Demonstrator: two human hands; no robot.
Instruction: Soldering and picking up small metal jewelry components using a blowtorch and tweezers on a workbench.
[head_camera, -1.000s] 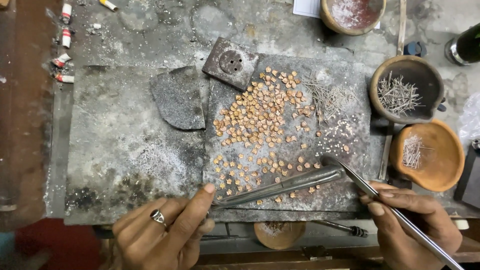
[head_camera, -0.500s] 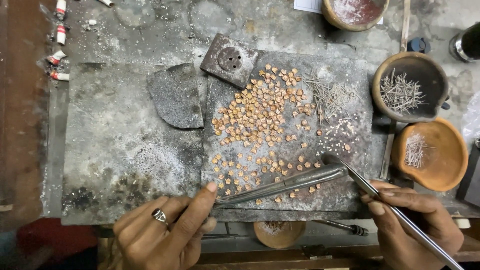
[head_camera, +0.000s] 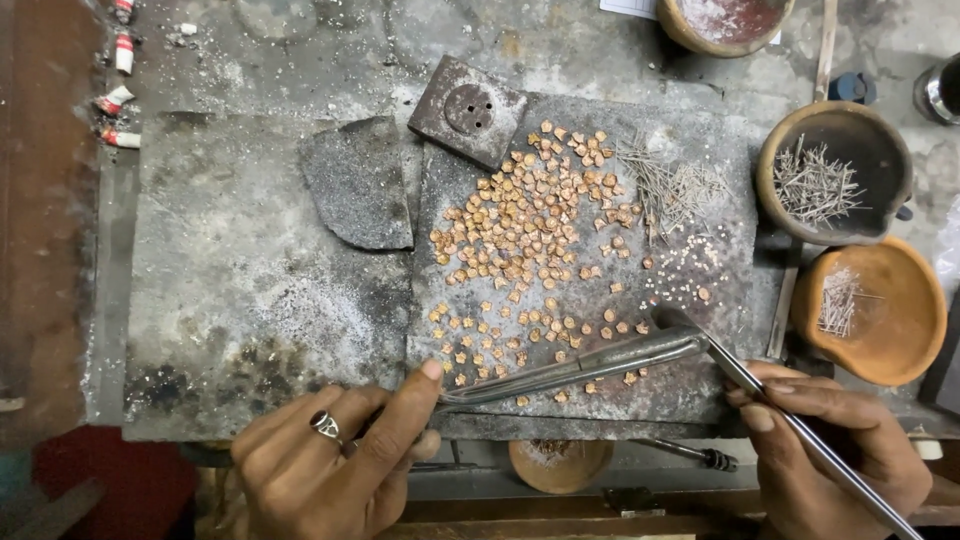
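Observation:
Several small copper-coloured pieces (head_camera: 530, 235) lie spread over a dark slate slab (head_camera: 470, 395). My left hand (head_camera: 340, 460), with a ring on one finger, holds a metal tweezers (head_camera: 590, 365) near the slab's front edge; its tip lies among the lower pieces. My right hand (head_camera: 835, 450) grips a thin metal rod (head_camera: 800, 440) whose dark tip (head_camera: 668, 318) rests on the slab just right of the tweezers' tip. A pile of fine wire bits (head_camera: 665, 190) and tiny pale grains (head_camera: 690, 265) lie to the right of the pieces.
A square metal block (head_camera: 468, 110) with holes sits at the slab's back edge beside a broken slate shard (head_camera: 360, 185). Two clay bowls (head_camera: 835, 172) (head_camera: 890, 315) holding wire bits stand at the right, another clay bowl (head_camera: 725, 22) at the back. Small red-and-white tubes (head_camera: 118, 100) lie far left.
Both hands and tools stay nearly in place; the view has shifted slightly. The tweezers' and rod's tips remain together at the slab's lower right.

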